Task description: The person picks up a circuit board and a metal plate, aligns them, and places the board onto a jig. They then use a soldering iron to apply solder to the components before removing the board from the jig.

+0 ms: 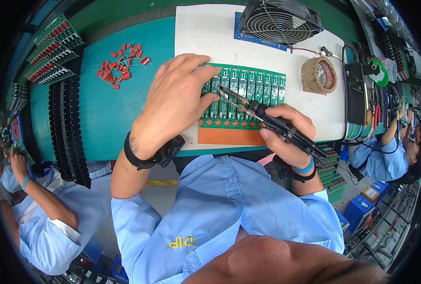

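A green circuit board panel point(250, 92) of several narrow strips lies in front of me, over an orange-brown plate point(236, 137). My left hand point(175, 90) rests on the panel's left end; index finger and thumb grip it there, tips apart. Closed around a black soldering iron point(286, 127) is my right hand point(288, 152). A thin metal tube runs alongside the iron's barrel. The iron slants up and left, its tip down on one of the left strips, just beside my left thumb. The exact joint under the tip is too small to make out.
Loose red components point(118, 66) lie on the green mat. Left are black racks point(66, 128) and stacked boards point(54, 49). A caged fan point(284, 23) stands at the back, a round brown pot point(319, 75) to the right, near a black holder point(357, 92). Co-workers sit on both sides.
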`<state>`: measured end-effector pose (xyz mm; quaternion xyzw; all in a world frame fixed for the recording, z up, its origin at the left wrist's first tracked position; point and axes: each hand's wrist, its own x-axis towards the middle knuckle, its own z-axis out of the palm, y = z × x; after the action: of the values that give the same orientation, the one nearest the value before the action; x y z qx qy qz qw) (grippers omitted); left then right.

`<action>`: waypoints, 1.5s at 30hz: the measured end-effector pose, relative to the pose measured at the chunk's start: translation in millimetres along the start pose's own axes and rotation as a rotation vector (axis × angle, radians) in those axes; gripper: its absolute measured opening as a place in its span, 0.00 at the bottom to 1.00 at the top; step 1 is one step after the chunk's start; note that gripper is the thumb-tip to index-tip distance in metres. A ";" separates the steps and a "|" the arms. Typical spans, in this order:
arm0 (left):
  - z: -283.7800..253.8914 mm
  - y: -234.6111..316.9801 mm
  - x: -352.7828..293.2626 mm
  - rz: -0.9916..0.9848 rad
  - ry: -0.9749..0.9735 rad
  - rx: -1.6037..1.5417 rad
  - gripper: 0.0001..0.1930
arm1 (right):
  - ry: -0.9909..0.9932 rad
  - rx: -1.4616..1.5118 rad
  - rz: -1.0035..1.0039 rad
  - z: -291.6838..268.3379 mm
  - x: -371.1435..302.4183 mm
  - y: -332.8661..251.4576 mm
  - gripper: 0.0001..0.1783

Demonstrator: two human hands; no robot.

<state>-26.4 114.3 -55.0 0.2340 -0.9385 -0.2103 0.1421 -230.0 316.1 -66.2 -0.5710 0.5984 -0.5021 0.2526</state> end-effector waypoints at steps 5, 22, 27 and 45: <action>1.7 -3.4 -0.5 0.009 -0.002 -0.009 0.25 | 0.033 -0.005 -0.011 2.5 2.2 -1.5 0.22; -0.6 -14.4 -5.8 0.060 0.046 -0.061 0.26 | 0.024 0.023 -0.026 4.6 -6.2 -12.4 0.21; -3.1 -18.4 -7.4 0.031 0.023 -0.074 0.27 | 0.001 -0.014 0.007 7.5 -0.5 -8.8 0.21; -1.8 -19.0 -8.1 0.013 0.024 -0.065 0.27 | 0.023 0.049 0.048 15.4 5.7 -1.6 0.22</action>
<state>-11.6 102.5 -63.5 0.2256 -0.9309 -0.2370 0.1623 -217.1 306.2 -69.0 -0.5441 0.6025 -0.5169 0.2717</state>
